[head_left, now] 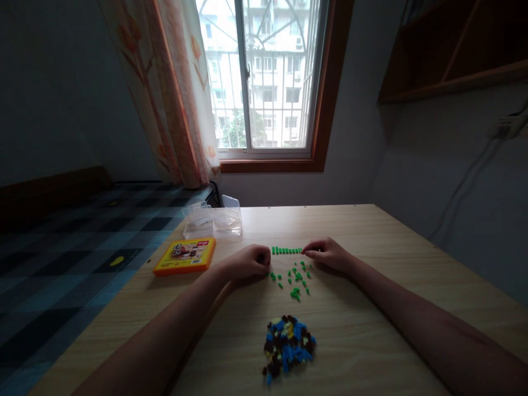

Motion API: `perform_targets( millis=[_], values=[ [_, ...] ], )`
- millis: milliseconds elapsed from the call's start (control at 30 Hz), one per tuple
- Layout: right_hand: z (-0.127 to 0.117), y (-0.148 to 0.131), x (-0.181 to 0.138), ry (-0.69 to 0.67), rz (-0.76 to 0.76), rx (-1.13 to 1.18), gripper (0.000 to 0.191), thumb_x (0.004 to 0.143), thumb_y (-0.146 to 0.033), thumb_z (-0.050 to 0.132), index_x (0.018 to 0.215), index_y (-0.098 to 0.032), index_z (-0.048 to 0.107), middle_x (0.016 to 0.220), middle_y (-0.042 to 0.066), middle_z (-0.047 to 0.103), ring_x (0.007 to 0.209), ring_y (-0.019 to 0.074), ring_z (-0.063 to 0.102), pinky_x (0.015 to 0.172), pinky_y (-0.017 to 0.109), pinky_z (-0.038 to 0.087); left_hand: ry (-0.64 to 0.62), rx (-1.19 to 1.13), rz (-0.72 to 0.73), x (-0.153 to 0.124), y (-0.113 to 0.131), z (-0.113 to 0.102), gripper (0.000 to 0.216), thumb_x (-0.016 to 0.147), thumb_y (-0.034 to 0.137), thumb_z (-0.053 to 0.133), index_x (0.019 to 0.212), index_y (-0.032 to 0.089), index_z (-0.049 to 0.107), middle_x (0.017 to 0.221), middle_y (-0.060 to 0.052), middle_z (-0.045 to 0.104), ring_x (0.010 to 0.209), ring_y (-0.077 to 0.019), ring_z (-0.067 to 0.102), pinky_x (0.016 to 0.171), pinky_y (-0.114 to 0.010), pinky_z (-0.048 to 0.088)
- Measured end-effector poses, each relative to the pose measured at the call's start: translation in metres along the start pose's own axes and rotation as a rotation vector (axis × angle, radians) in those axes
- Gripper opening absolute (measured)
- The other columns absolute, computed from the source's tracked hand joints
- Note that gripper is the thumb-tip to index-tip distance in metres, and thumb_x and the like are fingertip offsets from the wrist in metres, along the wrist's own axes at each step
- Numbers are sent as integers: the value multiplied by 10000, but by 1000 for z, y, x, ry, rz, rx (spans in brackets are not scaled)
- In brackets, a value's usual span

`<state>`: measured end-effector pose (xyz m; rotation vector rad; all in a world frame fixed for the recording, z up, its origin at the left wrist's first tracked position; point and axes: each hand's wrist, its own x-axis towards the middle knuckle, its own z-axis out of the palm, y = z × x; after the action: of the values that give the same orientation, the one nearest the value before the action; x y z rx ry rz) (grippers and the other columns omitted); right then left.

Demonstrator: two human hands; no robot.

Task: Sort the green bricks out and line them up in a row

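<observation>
A short row of tiny green bricks (286,251) lies lined up on the wooden table (391,258). My left hand (246,260) rests curled in a loose fist at the row's left end. My right hand (325,253) lies at the right end, fingers pinched together against the last brick. Loose green bricks (295,278) are scattered just in front of the row, between my hands. Nearer to me sits a pile of blue, yellow and dark brown bricks (289,344).
An orange-yellow box (185,256) lies left of my hands, with clear plastic containers (212,221) behind it at the table's back-left edge. A bed with a checked cover (82,242) stands left of the table. Window and curtain are behind.
</observation>
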<state>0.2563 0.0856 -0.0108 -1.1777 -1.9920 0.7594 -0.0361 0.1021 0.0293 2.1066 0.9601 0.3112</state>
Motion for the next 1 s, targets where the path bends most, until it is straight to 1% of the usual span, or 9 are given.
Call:
perform_targets(
  millis=[300, 600, 767, 933, 1000],
  values=[
    [0, -2, 0, -5, 11, 36, 298, 788, -366, 626, 888, -133, 782, 739, 51, 708, 699, 167, 595, 651, 263, 443, 13, -120, -10, -1, -3, -2, 110, 659, 217, 590, 742, 165, 542, 723, 22, 525, 683, -134, 471, 618, -247, 367],
    [0, 2, 0, -16, -2, 12, 280, 796, -347, 631, 897, -137, 786, 720, 43, 700, 661, 149, 572, 615, 246, 421, 7, -46, -11, -1, -1, -1, 152, 640, 233, 645, 733, 158, 551, 696, 34, 502, 656, -124, 440, 591, -239, 340],
    [0, 0, 0, -26, 0, 10, 267, 801, -344, 637, 894, -143, 786, 737, 42, 707, 674, 148, 577, 631, 248, 428, 8, -14, -7, 0, 0, -1, 158, 638, 237, 651, 725, 158, 546, 692, 36, 498, 653, -121, 433, 586, -237, 334],
    [-2, -6, -1, -79, 16, 28, 268, 800, -350, 652, 900, -141, 785, 713, 41, 699, 638, 141, 572, 595, 239, 425, -6, 12, 11, 0, 1, -1, 179, 639, 257, 668, 714, 164, 534, 699, 33, 513, 657, -123, 446, 581, -233, 330],
    [-1, -13, -2, -107, 13, 38, 253, 796, -340, 660, 888, -141, 786, 729, 48, 706, 663, 149, 591, 612, 240, 438, -17, 20, 9, 0, 1, -1, 191, 637, 266, 678, 715, 166, 536, 698, 32, 516, 657, -124, 449, 572, -229, 326]
  ],
)
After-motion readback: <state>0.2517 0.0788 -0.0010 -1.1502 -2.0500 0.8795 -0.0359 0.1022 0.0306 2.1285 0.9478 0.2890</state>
